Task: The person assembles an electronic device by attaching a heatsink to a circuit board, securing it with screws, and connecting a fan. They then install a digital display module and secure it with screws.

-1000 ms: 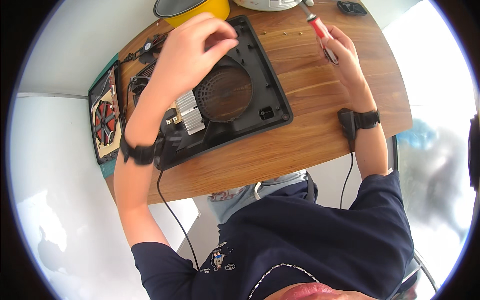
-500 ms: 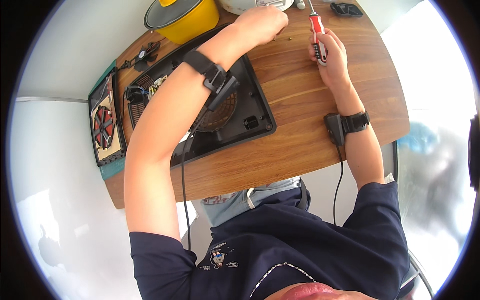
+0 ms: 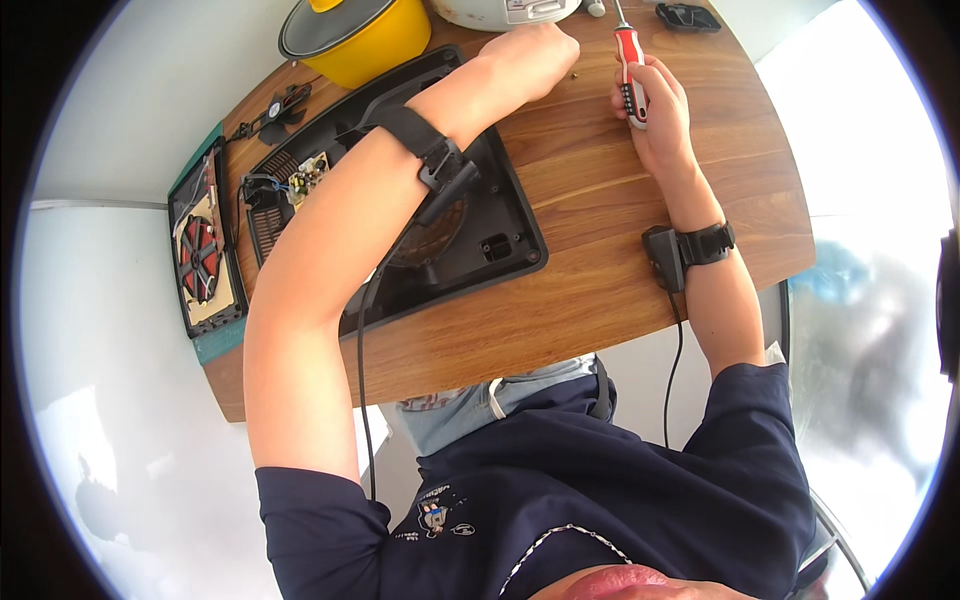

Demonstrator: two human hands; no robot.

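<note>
My right hand (image 3: 662,112) grips a red and white screwdriver (image 3: 629,62), its shaft pointing away from me. My left hand (image 3: 543,60) is closed, its fingers curled under and mostly hidden; whatever they hold cannot be made out. Just right of it, a tiny brass-coloured piece (image 3: 575,76) lies on the table. Beneath my left forearm rests an open black appliance housing (image 3: 512,210) with a round grille (image 3: 436,235) and a small circuit board (image 3: 308,180), partly covered by the arm.
A yellow pot (image 3: 372,52) with a grey lid and a white appliance (image 3: 505,10) stand at the far edge. A black fan (image 3: 277,116) and a panel with a red coil (image 3: 200,258) lie at left; a small black part (image 3: 687,17) sits far right. Cables hang from both wrist straps.
My left hand has rolled slightly inward and come a little nearer and to the right, its fingers now more hidden. The right hand keeps its grip on the screwdriver. The view has shifted slightly.
</note>
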